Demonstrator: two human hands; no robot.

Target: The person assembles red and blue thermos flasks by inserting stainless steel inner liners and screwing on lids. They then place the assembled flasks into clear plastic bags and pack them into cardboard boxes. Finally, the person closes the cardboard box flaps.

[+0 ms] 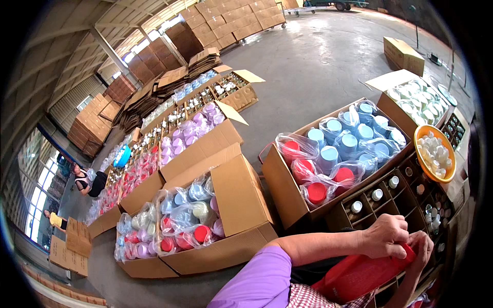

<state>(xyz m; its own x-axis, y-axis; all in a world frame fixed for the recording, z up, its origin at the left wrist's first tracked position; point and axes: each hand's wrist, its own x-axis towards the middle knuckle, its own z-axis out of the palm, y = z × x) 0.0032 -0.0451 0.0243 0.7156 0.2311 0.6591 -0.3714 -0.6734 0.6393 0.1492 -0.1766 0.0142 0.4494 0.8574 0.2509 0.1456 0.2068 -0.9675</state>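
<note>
At lower right our left hand (pixel 384 235) and right hand (pixel 421 250) gripped a red bottle (pixel 359 274) just below a divided box (pixel 395 197) of capped bottles.

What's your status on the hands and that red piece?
Both hands on the red bottle: left hand gripping its top end, right hand closed beside it. Divided carton of capped bottles directly ahead. Nothing blocking.

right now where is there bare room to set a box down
Bare concrete floor lies beyond the carton of bagged red and blue bottles. Crowded around both hands: the divided carton and orange bowl of caps.
</note>
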